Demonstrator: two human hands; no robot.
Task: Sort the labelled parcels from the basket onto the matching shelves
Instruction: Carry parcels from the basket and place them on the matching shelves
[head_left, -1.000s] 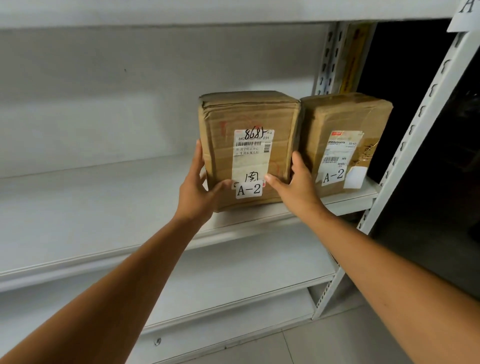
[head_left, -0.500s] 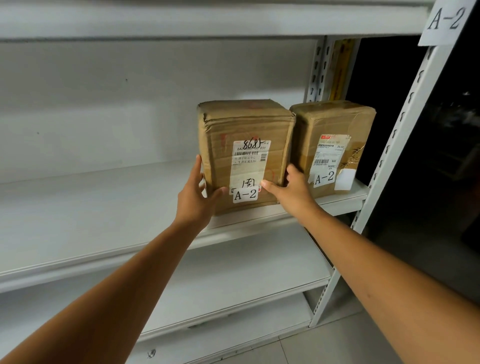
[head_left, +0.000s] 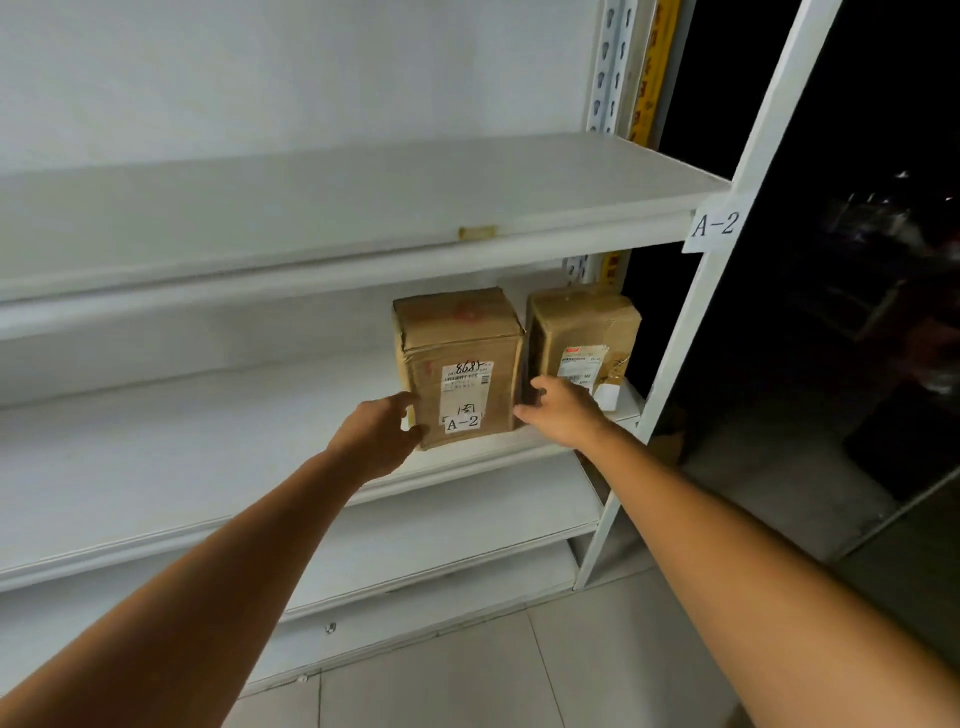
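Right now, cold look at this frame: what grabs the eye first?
Two brown parcels standing side by side at the right end of a white shelf: the nearer parcel shows an A-2 sticker low on its front, the second parcel sits just right of it. The left hand and right hand flank the nearer one at its lower corners. An A-2 tag hangs on the white upright, above and right of them.

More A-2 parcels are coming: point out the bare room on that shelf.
Free: the long stretch of the A-2 shelf left of the labelled parcel. Crowded: the right end, where it stands beside the second parcel, against the upright post.
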